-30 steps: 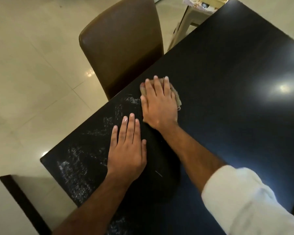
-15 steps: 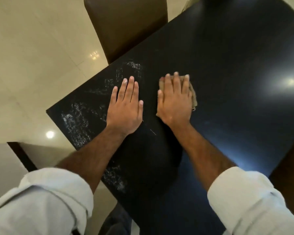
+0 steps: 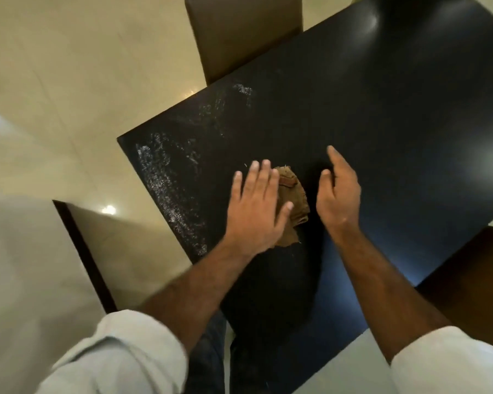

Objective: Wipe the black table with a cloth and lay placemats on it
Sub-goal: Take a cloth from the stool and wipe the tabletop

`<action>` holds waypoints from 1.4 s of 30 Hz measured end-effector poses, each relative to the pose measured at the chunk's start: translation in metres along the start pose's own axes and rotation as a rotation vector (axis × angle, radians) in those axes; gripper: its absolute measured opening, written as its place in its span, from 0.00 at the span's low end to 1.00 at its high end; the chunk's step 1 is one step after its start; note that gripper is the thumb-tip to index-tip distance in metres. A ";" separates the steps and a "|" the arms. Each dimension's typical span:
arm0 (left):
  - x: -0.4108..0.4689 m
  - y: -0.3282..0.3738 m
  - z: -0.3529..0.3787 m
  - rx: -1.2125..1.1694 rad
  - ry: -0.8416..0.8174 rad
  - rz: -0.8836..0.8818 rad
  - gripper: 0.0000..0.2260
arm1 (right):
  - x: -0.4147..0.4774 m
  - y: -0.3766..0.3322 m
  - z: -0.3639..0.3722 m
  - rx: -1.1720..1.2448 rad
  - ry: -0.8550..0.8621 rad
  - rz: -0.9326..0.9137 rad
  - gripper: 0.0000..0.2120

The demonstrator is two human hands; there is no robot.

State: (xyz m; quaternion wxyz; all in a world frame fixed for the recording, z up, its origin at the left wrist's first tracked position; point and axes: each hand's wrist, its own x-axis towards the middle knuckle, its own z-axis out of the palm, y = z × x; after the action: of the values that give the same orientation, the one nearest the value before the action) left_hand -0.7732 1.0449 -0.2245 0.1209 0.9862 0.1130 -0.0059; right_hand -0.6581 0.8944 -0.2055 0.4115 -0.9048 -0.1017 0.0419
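cloth [image 3: 295, 194] mid-frame on black bench [image 3: 382, 123], pinned under flat, straight-fingered left grip [image 3: 256, 206]; right grip [image 3: 339, 197] loose, empty, just beside it, so I'd press evenly and sweep left over the white smears [image 3: 165, 189].

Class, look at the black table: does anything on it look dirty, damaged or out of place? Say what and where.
Whitish, scratchy smears mark the table along its left edge and up towards the chair, dull against the glossy black. The brown cloth lies crumpled, partly under the left hand.
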 end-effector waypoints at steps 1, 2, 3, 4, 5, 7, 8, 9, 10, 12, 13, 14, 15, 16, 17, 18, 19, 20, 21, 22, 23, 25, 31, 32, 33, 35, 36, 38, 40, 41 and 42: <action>-0.006 0.013 0.007 0.013 0.001 0.023 0.37 | -0.001 0.005 0.000 0.037 0.020 0.042 0.25; -0.009 0.020 0.013 0.023 -0.003 0.022 0.37 | -0.004 0.010 0.004 0.058 0.026 0.064 0.25; -0.011 0.023 0.018 0.030 0.003 0.014 0.37 | -0.008 0.014 0.009 0.050 0.027 0.058 0.25; -0.015 0.020 0.021 0.037 0.022 0.004 0.36 | -0.014 0.018 0.015 0.021 0.030 0.024 0.25; -0.024 0.016 0.022 0.042 0.041 -0.006 0.35 | -0.018 0.022 0.019 -0.019 0.037 -0.032 0.25; -0.053 0.001 0.024 0.049 0.059 -0.035 0.35 | -0.021 0.027 0.023 -0.093 0.058 -0.152 0.24; -0.072 -0.009 0.023 0.067 0.065 -0.069 0.35 | -0.020 0.029 0.024 -0.129 0.051 -0.197 0.24; -0.090 -0.020 0.022 0.098 0.067 -0.110 0.34 | -0.020 0.028 0.026 -0.180 0.027 -0.237 0.24; -0.105 -0.033 0.017 0.135 0.051 -0.155 0.34 | -0.022 0.026 0.028 -0.255 -0.013 -0.283 0.24; -0.108 -0.054 0.007 0.219 0.020 -0.239 0.34 | -0.028 0.014 0.037 -0.429 -0.123 -0.374 0.25; -0.096 -0.062 0.003 0.258 0.012 -0.270 0.34 | -0.031 0.005 0.045 -0.500 -0.177 -0.407 0.26; -0.077 -0.067 -0.001 0.281 0.008 -0.303 0.34 | -0.032 -0.005 0.054 -0.544 -0.214 -0.435 0.26; -0.056 -0.069 -0.004 0.268 0.001 -0.339 0.34 | -0.029 -0.015 0.064 -0.567 -0.226 -0.454 0.26; -0.038 -0.068 -0.006 0.225 -0.020 -0.370 0.35 | -0.023 -0.023 0.072 -0.580 -0.217 -0.451 0.26; -0.025 -0.064 -0.005 0.172 -0.034 -0.384 0.35 | -0.014 -0.030 0.079 -0.589 -0.203 -0.427 0.27; -0.020 -0.059 -0.001 0.133 -0.031 -0.374 0.35 | -0.003 -0.034 0.083 -0.600 -0.188 -0.395 0.27; -0.024 -0.052 0.004 0.108 -0.016 -0.344 0.35 | 0.007 -0.036 0.086 -0.620 -0.178 -0.372 0.28; -0.037 -0.045 0.010 0.098 0.004 -0.297 0.34 | 0.016 -0.035 0.088 -0.645 -0.174 -0.363 0.30; -0.055 -0.038 0.014 0.088 0.026 -0.240 0.33 | 0.022 -0.032 0.088 -0.666 -0.175 -0.367 0.31; -0.076 -0.035 0.016 0.073 0.034 -0.195 0.33 | 0.025 -0.029 0.089 -0.678 -0.185 -0.375 0.31; -0.096 -0.035 0.017 0.063 0.033 -0.172 0.32 | 0.025 -0.027 0.090 -0.683 -0.192 -0.380 0.32; -0.125 -0.052 0.015 0.097 0.015 -0.189 0.32 | 0.023 -0.026 0.093 -0.690 -0.188 -0.385 0.32; -0.066 -0.144 -0.015 0.136 0.007 -0.489 0.32 | 0.025 -0.025 0.096 -0.701 -0.178 -0.396 0.32; -0.048 -0.150 -0.017 0.130 0.003 -0.534 0.32 | 0.025 -0.025 0.097 -0.704 -0.177 -0.393 0.32; -0.034 -0.150 -0.018 0.128 -0.003 -0.568 0.32 | 0.025 -0.025 0.097 -0.706 -0.177 -0.388 0.32; -0.025 -0.136 -0.013 0.122 0.000 -0.558 0.33 | 0.024 -0.026 0.096 -0.708 -0.180 -0.383 0.32; -0.030 -0.124 -0.009 0.121 0.008 -0.506 0.33 | 0.024 -0.026 0.096 -0.709 -0.185 -0.386 0.32; -0.059 -0.093 0.000 0.114 0.008 -0.341 0.33 | 0.024 -0.027 0.094 -0.716 -0.200 -0.392 0.32; -0.097 -0.070 0.005 0.095 -0.014 -0.225 0.33 | 0.025 -0.029 0.093 -0.729 -0.218 -0.396 0.33; -0.113 -0.066 0.006 0.091 -0.036 -0.204 0.33 | 0.027 -0.029 0.093 -0.738 -0.229 -0.398 0.33; -0.123 -0.069 0.006 0.102 -0.056 -0.194 0.34 | 0.028 -0.030 0.093 -0.747 -0.239 -0.401 0.34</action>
State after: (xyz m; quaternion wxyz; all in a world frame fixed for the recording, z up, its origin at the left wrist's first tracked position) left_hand -0.9084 1.0811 -0.2417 0.0724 0.9749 0.2041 -0.0511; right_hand -0.6501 0.9883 -0.2438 0.0414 -0.9425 -0.3306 0.0258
